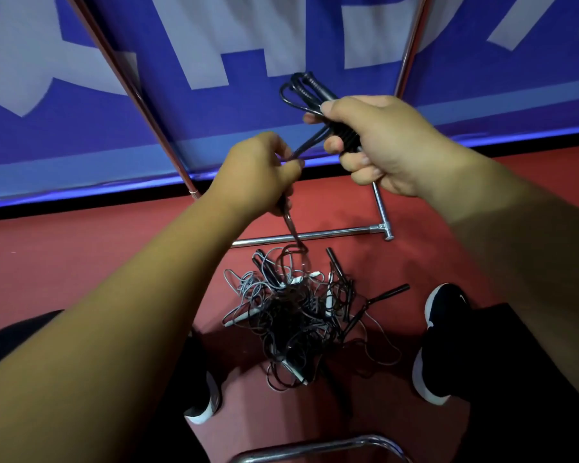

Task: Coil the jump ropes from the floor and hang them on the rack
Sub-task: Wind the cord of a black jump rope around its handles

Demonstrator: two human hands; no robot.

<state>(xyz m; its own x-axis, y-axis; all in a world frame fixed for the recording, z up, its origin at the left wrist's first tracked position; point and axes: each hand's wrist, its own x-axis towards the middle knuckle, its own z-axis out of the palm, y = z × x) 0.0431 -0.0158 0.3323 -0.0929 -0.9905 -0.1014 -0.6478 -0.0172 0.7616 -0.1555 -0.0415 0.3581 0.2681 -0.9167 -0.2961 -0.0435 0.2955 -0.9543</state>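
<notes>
The step in hand is the coiling of one rope, with nothing hung yet. The right hand (381, 142), just right of the frame's centre, is closed tight round a pair of black handles (346, 139) and the loops already gathered. Those loops of the black rope (298, 91) stick out above the fist toward the upper middle. The left hand (258, 172), a little lower and to the left, has its fingers curled round the same rope's free length, which runs taut from the fist down to the pile of ropes (295, 315) on the floor (81, 262) at lower centre.

The next move, as I judge it, calls for drawing more slack up through the left hand and laying another loop into the right. The strand goes into a real tangle, so it will likely need easing out rather than a hard pull.

The ropes are thin, smooth cords, mostly black with some grey and white among them. Their handles are slim straight sticks, and the ones in the fist look ribbed. The pile is a loose knot of overlapping curls.

The rack (315, 236) is shiny round metal tube — a base bar lies just above the pile and two uprights slant to the top corners. The floor is matt red, and behind the rack stands a blue banner (248, 45) with large pale lettering. Dark shoes (438, 345) with white soles flank the pile.
</notes>
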